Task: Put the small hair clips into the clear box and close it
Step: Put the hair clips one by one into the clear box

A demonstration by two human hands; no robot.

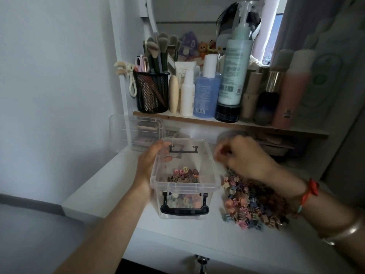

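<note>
One clear box (183,187) stands open on the white table (177,234), with a small heap of hair clips (183,176) on its floor. It has two black handles, one at the near end (184,209) and one at the far end (183,149). The left hand (150,161) grasps the box's left wall, thumb hooked over the rim.

The right hand (245,155) hangs over the far right corner, fingers bunched. It is motion-blurred, so whether it pinches clips I cannot tell. Its forearm crosses above one loose pile of clips (250,204) just to the right of the box and hides part of it. That wrist wears one red cord (310,191) and one pale bangle (343,230).

Behind the box on the left sits one clear drawer unit (134,133). Above it, one shelf (217,122) carries a black mesh cup (152,91) of brushes and scissors and a crowded row of perhaps eight bottles, among them a blue bottle (206,95) and a tall pump bottle (235,70).
</note>
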